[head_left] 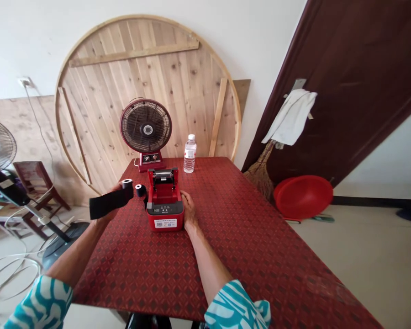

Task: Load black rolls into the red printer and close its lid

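A red and black label printer stands on the table with its lid raised, showing a roller inside. My right hand holds the printer's right side, fingers curled along it. Left of the printer, my left hand grips a black ribbon roll with a white core. A wide black strip hangs unrolled from it toward the left, and covers most of my fingers. Between this roll and the printer is a second black ribbon roll, with a dark strip running down beside the printer's left wall.
The table has a red patterned cover. At its far end stand a red fan and a water bottle. A round wooden tabletop leans on the wall. A floor fan is at left; a red basin lies right.
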Demonstrator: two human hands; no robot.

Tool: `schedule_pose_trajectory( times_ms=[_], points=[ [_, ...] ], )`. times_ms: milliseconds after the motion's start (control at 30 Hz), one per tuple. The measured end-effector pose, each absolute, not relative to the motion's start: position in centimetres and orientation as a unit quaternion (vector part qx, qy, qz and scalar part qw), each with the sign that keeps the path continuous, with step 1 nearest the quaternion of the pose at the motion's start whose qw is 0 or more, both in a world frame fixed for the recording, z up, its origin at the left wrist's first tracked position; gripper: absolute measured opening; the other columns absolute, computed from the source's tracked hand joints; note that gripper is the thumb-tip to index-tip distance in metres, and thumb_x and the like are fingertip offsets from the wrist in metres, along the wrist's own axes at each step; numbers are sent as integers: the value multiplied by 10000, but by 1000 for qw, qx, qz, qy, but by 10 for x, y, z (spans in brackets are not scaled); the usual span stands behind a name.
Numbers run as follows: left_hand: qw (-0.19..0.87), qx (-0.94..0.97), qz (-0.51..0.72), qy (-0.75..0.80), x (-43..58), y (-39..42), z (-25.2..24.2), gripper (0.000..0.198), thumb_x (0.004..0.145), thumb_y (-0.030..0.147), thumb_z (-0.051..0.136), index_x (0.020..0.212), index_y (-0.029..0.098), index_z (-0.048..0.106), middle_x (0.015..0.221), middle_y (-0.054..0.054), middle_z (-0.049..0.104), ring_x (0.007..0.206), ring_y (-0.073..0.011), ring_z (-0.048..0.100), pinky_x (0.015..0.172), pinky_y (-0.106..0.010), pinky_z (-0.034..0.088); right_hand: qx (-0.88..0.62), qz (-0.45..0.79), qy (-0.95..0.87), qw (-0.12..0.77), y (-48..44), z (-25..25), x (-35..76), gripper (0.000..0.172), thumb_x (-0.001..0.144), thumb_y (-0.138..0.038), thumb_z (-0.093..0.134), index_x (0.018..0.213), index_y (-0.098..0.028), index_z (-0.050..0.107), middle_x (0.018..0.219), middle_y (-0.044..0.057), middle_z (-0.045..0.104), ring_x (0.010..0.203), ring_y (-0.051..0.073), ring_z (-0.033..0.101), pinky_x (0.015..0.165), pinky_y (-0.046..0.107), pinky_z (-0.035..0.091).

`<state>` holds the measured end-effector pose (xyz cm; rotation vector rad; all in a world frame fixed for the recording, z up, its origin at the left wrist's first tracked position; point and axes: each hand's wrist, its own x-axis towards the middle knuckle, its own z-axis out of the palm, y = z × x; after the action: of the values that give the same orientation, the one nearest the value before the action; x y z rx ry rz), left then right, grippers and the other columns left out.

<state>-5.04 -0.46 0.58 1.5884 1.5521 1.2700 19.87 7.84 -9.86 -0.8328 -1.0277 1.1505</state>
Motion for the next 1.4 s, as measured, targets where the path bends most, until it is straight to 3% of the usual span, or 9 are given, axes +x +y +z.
schedule_pose_trajectory(
  times_ms=[100, 200, 367, 667, 800, 967, 1200, 1333, 1400],
  points=[
    [381, 601, 436, 550, -29, -1, 26, 464, 767, 480, 562, 1106, 169, 626, 802, -53, 684, 549, -136, 546, 471, -253, 406, -379, 515, -435, 634, 77, -95, 198, 352, 773, -472, 555, 1015, -257, 693, 1077, 12, 714, 1037, 215, 606, 923, 354, 442],
    [392, 665, 373, 515, -2, 9, 39, 491, 750, 447, 615, 1150, 163, 645, 957, -76, 716, 700, -173, 631, 621, -285, 498, -380, 520, -429, 633, 75, -92, 198, 359, 767, -478, 553, 1011, -254, 692, 1080, 16, 710, 1052, 219, 602, 934, 359, 439],
    [243, 762, 245, 549, 25, 36, 42, 420, 742, 357, 620, 1114, 171, 681, 1035, -61, 729, 892, -222, 659, 845, -345, 500, -386, 517, -434, 629, 74, -89, 198, 347, 772, -464, 541, 1004, -260, 698, 1077, 14, 708, 1058, 219, 603, 972, 364, 417],
    [76, 798, 3, 598, 47, 71, 35, 289, 695, 190, 657, 968, 252, 729, 1000, -34, 756, 972, -231, 675, 860, -306, 480, -386, 502, -450, 630, 75, -89, 199, 325, 788, -453, 535, 1003, -277, 705, 1071, 3, 711, 1070, 215, 599, 994, 363, 410],
    [75, 808, -37, 584, 50, 78, 38, 261, 689, 135, 636, 888, 264, 746, 975, -8, 763, 977, -224, 677, 849, -280, 471, -388, 499, -455, 628, 75, -89, 199, 339, 794, -455, 525, 1015, -269, 702, 1095, 12, 703, 1081, 220, 600, 997, 370, 407],
    [176, 812, 110, 546, 35, 59, 42, 270, 829, 304, 550, 1013, 227, 732, 1057, -26, 744, 970, -203, 675, 848, -260, 483, -382, 504, -454, 628, 73, -88, 200, 342, 795, -459, 531, 1026, -270, 697, 1083, 6, 709, 1070, 218, 603, 987, 367, 414],
    [225, 642, 476, 557, 24, -5, -8, 652, 899, 636, 335, 1231, 151, 617, 1294, -118, 622, 1216, -278, 552, 1034, -387, 421, -382, 501, -451, 632, 75, -90, 201, 346, 779, -462, 539, 1007, -255, 698, 1088, 14, 710, 1069, 224, 607, 986, 372, 416],
    [250, 644, 522, 501, 28, -22, -30, 795, 806, 686, 498, 1419, 185, 426, 1511, -132, 382, 1381, -314, 367, 1103, -422, 357, -377, 504, -456, 629, 78, -97, 202, 369, 781, -489, 548, 1031, -256, 687, 1093, 8, 713, 1051, 222, 613, 938, 360, 441],
    [288, 635, 528, 486, 27, -25, -38, 935, 721, 654, 642, 1472, 191, 331, 1546, -152, 305, 1377, -348, 362, 1103, -457, 355, -378, 506, -458, 626, 79, -100, 203, 392, 779, -507, 553, 1049, -253, 682, 1094, 12, 715, 1051, 224, 611, 922, 353, 446]
  ],
)
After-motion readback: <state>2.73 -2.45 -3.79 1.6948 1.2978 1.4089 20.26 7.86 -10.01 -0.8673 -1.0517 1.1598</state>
